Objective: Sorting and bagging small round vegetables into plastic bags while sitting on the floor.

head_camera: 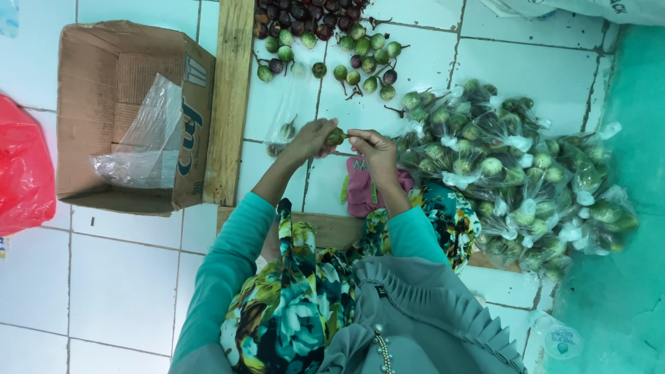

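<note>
A small green eggplant (336, 136) is held between the two hands, above the white tiled floor (125, 277) and just in front of the person's knees. The left hand (313, 138) closes around its left side, and the right hand (373, 147) pinches its right end with the fingertips. A thin clear plastic bag (285, 114) hangs under the left hand and seems to be held by it too; one small eggplant lies inside it, near the bottom.

Beyond the hands, loose small eggplants (346, 59) lie spread on the tiles, the green ones nearer and the dark purple ones farther, at the top edge of the view. To the right of the right hand, very close to it, there is a big heap of tied plastic bags of green eggplants (526, 173). This heap reaches to the turquoise floor (623, 291). A pink cloth (364, 190) lies below the right wrist, partly hidden by the arm.

On the left side, a wooden plank (228, 97) stands between the eggplants and an open cardboard box (131, 118), which holds a crumpled clear plastic sheet (142, 142). A red plastic bag (24, 170) is at the far left edge.
</note>
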